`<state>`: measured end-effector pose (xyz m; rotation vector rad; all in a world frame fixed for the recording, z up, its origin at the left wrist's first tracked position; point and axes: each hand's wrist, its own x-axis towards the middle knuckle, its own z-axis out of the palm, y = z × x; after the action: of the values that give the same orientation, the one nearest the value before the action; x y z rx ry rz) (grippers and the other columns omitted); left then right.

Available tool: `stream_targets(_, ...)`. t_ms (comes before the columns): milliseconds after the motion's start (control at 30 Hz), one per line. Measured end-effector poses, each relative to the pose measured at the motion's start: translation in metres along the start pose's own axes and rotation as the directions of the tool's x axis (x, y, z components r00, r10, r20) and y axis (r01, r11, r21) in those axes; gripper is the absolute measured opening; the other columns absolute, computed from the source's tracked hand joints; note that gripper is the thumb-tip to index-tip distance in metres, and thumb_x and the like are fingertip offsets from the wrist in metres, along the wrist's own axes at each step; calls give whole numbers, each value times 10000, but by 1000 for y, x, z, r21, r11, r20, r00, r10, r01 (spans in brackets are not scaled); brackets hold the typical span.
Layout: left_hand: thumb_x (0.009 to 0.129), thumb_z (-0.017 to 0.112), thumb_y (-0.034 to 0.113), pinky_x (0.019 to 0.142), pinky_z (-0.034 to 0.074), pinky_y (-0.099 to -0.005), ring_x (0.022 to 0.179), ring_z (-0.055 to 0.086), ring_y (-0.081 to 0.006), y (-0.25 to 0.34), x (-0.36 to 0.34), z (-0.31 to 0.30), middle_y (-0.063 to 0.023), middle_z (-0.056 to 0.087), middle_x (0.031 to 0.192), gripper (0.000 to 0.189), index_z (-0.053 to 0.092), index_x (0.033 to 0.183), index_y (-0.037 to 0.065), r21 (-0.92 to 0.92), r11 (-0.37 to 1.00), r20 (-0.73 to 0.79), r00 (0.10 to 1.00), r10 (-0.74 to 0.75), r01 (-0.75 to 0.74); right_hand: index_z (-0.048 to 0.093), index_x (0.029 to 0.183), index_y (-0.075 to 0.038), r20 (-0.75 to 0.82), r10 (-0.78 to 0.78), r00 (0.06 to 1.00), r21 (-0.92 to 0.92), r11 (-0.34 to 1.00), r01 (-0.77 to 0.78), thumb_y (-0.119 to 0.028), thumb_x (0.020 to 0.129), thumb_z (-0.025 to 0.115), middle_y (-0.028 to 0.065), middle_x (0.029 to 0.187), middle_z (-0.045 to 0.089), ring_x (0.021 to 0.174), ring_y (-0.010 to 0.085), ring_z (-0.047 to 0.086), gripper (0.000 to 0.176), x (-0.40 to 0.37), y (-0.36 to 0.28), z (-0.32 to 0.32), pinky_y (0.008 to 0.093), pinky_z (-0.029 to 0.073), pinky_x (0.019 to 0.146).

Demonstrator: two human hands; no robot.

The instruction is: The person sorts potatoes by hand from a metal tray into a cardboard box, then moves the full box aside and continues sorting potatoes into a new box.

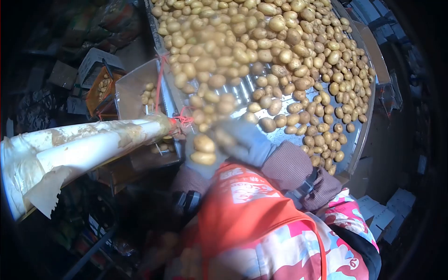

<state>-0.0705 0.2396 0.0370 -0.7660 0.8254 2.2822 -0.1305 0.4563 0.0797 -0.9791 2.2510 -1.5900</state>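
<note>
My left hand [201,169], in a grey-blue glove, is low at the near left corner of a metal sorting table [284,122]. It holds two yellow potatoes [203,149], one above the other. Beside it, my right hand [249,142], gloved alike, reaches in from the right with its fingers smeared by motion. A blurred potato [225,138] overlaps those fingers; whether they grip it I cannot tell. Just beyond both hands, more blurred potatoes [205,109] lie along the table's left side.
A large heap of potatoes [261,32] covers the table's far part and right side. From the left juts a tape-wrapped white tube [93,142], tied with red string [184,120]. Cardboard boxes [135,91] with potatoes inside stand below the left edge. White boxes [385,212] are at the right.
</note>
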Motion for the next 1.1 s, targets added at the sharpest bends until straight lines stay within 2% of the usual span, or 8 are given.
stream_targets(100,956,562,424,749,463,-413,924,570,-256,1,5,5,-112,596,1064,415,554,1218,103,0,1000,-9,1000,-13,13,643,1263,-49,71,239,968,-98,968,-232,-239,977,583,195,1122,695,1035,361,666,348,17,7,-52,456,529,921)
stream_targets(200,956,559,431,758,463,-420,933,569,-260,2,-1,-5,-115,595,1072,421,555,1221,103,-15,1000,-35,999,-18,18,613,1366,-102,-434,534,726,238,845,-479,-331,1006,569,123,1029,706,867,218,664,429,40,47,-150,357,562,752)
stream_targets(333,957,556,439,771,463,-430,946,569,-266,1,-15,-16,-118,594,1083,430,555,1225,104,-40,999,-88,996,-8,4,552,1462,-171,-644,340,685,-242,759,-604,-456,936,639,119,1142,710,1095,275,664,605,101,125,-262,395,520,982)
stream_targets(533,957,550,452,790,462,-444,964,568,-275,0,-26,-25,-123,593,1099,442,556,1232,105,-66,998,-144,990,1,-11,698,1135,-155,-380,-43,924,-829,458,-320,-322,800,725,151,1158,656,1046,377,632,375,90,115,-184,464,527,908)
stream_targets(633,958,547,459,800,461,-451,974,568,-279,2,-25,-25,-126,592,1107,449,557,1235,106,-58,998,-140,990,0,-8,667,1020,-158,-336,-145,931,-677,724,-132,-172,767,704,111,1001,613,946,361,611,256,55,82,-113,476,515,815)
stream_targets(900,958,539,476,826,460,-470,998,567,-291,0,-25,-18,-132,590,1129,466,558,1244,108,-43,999,-81,997,-13,10,679,1072,-137,-233,-115,966,-721,687,-92,-130,712,715,115,1161,628,1048,351,607,362,-70,48,-69,487,498,878)
stream_targets(1067,959,535,486,842,460,-482,1014,567,-299,-1,-36,-29,-136,588,1142,476,558,1249,109,-65,998,-79,997,-5,0,709,1103,-75,-467,196,862,-636,602,-482,-88,825,669,160,1113,687,1026,353,643,281,-86,54,-125,466,510,907)
stream_targets(1100,959,534,488,845,460,-485,1017,567,-300,-2,-38,-31,-137,588,1145,479,559,1250,109,-71,997,-81,997,-4,-1,705,1141,-66,-628,399,668,-255,706,-661,-85,852,653,167,1144,689,1068,359,642,294,-73,44,-141,457,504,952)
